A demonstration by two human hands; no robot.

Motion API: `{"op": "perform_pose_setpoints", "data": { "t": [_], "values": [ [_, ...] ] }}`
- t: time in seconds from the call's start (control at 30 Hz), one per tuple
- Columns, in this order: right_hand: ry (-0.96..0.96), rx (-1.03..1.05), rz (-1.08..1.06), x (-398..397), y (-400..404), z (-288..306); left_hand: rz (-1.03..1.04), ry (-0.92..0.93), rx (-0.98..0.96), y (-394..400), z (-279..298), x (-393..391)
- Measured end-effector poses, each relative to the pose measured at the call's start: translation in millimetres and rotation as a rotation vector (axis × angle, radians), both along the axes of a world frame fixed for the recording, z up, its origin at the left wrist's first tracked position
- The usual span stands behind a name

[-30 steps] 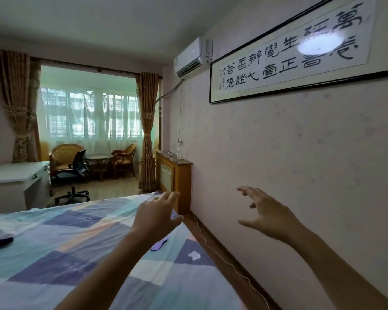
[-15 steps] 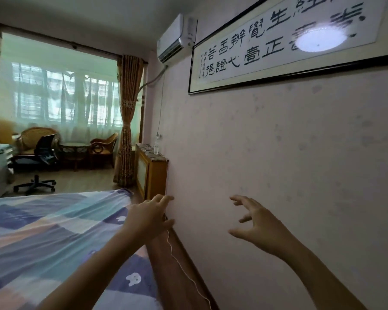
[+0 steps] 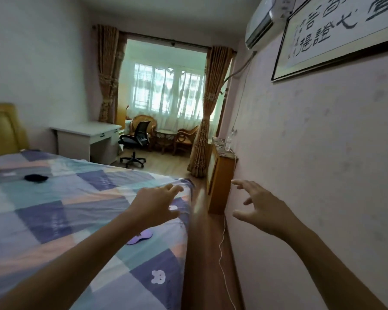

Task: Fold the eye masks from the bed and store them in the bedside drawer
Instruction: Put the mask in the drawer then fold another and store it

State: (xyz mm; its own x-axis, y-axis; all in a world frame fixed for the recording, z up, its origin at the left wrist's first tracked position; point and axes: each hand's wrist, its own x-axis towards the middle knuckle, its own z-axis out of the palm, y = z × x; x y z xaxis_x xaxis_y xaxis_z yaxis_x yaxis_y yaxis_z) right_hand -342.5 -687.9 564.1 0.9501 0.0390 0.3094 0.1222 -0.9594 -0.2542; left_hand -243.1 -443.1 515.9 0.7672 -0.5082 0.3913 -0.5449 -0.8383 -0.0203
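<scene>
Nearest, at lower centre of the frame, a purple eye mask (image 3: 140,237) lay on the bed (image 3: 54,220) just under the left hand (image 3: 154,204), its long axis apparently running left to right. The right hand (image 3: 259,210) hung farther off, over the floor. Both were empty, fingers spread. At far left lay a dark eye mask (image 3: 36,177).

Bed (image 3: 54,209): soft cloth sheet, matt, patchwork print, slight creases. Purple eye mask (image 3: 140,236): smooth fabric w/ faint sheen. Black eye mask (image 3: 36,177): matt, dark, looks fuzzy; blurred. Headboard (image 3: 3,130): padded, yellow, leather-like, low gloss. Floor (image 3: 202,242): wood, polished, reflective. Cabinet (image 3: 220,180): varnished wood. Desk (image 3: 87,135): white, smooth, satin. Curtains (image 3: 108,74): heavy patterned cloth. Wall (image 3: 323,153): matt, lightly mottled.
</scene>
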Motion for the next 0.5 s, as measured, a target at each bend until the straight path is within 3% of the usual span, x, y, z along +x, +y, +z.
{"op": "perform_pose_setpoints", "data": {
  "t": [0.2, 0.5],
  "values": [
    [0.034, -0.128, 0.031, 93, -69, -4, 0.057, 0.016, 0.016, -65, 4, 90],
    [0.046, -0.125, 0.157, 273, -156, -14, 0.162, 0.095, -0.019, -141, -24, 231]
  ]
}}
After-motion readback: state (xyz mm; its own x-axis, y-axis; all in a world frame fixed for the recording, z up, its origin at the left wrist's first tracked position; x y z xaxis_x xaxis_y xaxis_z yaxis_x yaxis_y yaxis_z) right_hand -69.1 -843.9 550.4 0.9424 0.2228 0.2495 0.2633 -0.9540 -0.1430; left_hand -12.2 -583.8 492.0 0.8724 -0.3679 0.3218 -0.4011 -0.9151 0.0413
